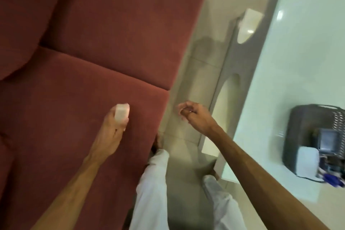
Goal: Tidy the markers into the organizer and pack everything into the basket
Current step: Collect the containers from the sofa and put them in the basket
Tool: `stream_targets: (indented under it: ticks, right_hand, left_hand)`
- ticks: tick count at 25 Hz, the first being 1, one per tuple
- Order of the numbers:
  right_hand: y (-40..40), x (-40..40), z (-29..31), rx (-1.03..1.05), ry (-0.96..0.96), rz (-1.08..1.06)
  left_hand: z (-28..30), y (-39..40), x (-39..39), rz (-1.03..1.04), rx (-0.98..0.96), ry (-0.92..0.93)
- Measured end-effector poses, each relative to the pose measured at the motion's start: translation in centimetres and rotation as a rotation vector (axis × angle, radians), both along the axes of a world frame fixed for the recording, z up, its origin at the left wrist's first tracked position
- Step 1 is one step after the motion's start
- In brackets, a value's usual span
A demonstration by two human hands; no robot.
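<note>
The left hand (112, 127) was over the red sofa (93, 43), near its front edge, fingers curled round a small pale blocky object (121, 113); too blurred to tell what it was. Its top end stuck out past the knuckles. The arm reached in from the near-left corner.

The right hand (194, 115) hung over the floor (190, 84) in the gap btwn sofa & white table (298, 52), holding nothing. Fingers loosely curled, thumb & forefinger tips close together; a ring showed on one finger. That arm ran in from the near-right corner, crossing the table's near edge.

The dark basket (306, 132) sat at the right edge of view on the table, well apart from both hands. Inside it: a grey boxy item, prob. the organizer (328, 140), but blur made that uncertain. A white object (307, 162) leaned at the basket's near-left side, touching it. Just near of that, blue things (334, 179) lay on the table beside the basket, poss. markers; couldn't tell how many.

Person's legs in white trousers (151, 192) stood on the floor btwn sofa & table. Whole view was tilted & motion-blurred.
</note>
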State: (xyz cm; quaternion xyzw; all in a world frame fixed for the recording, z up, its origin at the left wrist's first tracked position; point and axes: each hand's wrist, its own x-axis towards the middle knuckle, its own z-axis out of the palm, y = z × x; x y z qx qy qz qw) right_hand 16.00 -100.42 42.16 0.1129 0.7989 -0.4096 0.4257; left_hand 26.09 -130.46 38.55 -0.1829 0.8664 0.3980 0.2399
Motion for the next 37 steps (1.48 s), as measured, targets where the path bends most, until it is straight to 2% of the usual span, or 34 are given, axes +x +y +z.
stream_targets:
  ticks: [3,7,11,14,19,24,28,30,33,37]
  right_hand:
    - [10.1,2.9,2.2,-0.012,0.034,-0.102]
    - [24.7,8.9,6.0,-0.119,-0.041,-0.26]
    - [36.0,15.0,8.5,-0.175,-0.072,-0.344]
    - [41.5,18.0,8.5,-0.171,-0.059,-0.448]
    - [47.5,21.7,8.1,-0.163,-0.041,-0.601]
    - [51.1,23.6,8.0,-0.177,-0.048,-0.683]
    - [55.5,22.5,8.3,-0.171,-0.037,-0.956]
    - [58.4,20.9,7.9,-0.163,-0.018,-1.025]
    - [64.0,17.8,6.1,-0.086,0.014,-0.962]
    - [72.1,13.1,3.3,-0.028,0.033,-0.894]
  left_hand:
    - [2.2,11.9,-0.8,-0.11,0.195,-0.15]
    - [3.9,27.9,-1.5,-0.006,0.507,-0.344]
    - [6.9,42.5,-0.2,-0.181,0.612,-0.475]
    - [8.2,50.4,1.6,-0.287,0.58,-0.506]
    - [7.9,56.7,3.8,-0.326,0.555,-0.425]
    - [7.3,57.2,2.9,-0.07,0.51,-0.378]
    - [6.8,57.7,0.9,0.017,0.557,-0.42]
    - [6.9,59.6,-0.1,0.098,0.581,-0.368]
    - [6.5,63.2,-2.1,0.136,0.553,-0.265]
    - [4.4,69.4,-4.4,0.115,0.414,-0.167]
